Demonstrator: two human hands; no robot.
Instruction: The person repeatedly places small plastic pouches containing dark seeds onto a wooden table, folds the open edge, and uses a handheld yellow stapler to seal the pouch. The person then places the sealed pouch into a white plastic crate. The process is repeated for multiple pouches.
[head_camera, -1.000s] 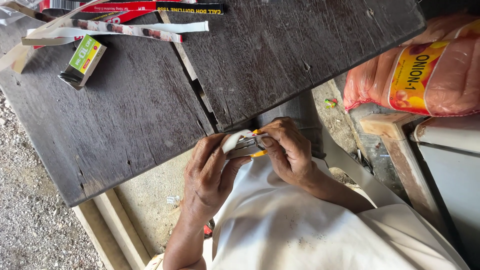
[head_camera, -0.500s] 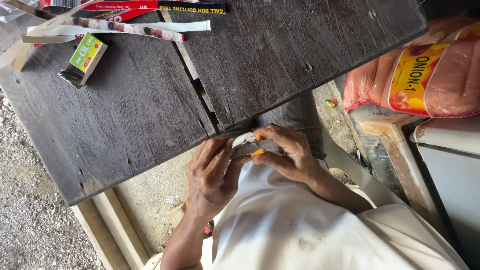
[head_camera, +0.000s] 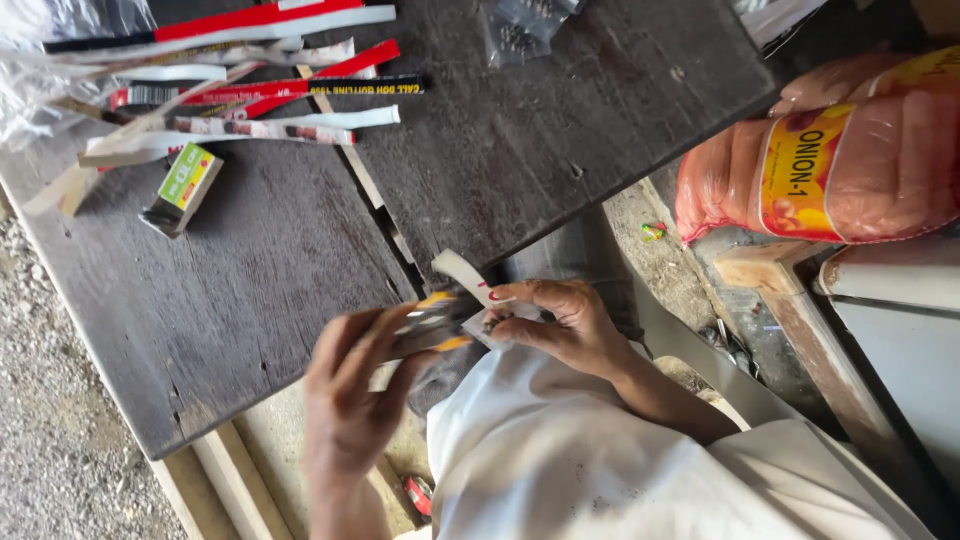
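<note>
Left hand (head_camera: 350, 400), motion-blurred, grips a yellow-and-black tool (head_camera: 432, 322) at the near edge of the dark wooden counter (head_camera: 560, 150). Right hand (head_camera: 560, 325) pinches a white paper strip (head_camera: 462, 272) against the tool; its fingers (head_camera: 515, 293) curl around the strip's lower end. On the counter's far left lies a pile of cut strips (head_camera: 250, 90), red, white and black, with a small green-and-yellow box (head_camera: 182, 187) just beside it. A pink mesh sack (head_camera: 850, 150) with a yellow label rests to the right, off the counter.
</note>
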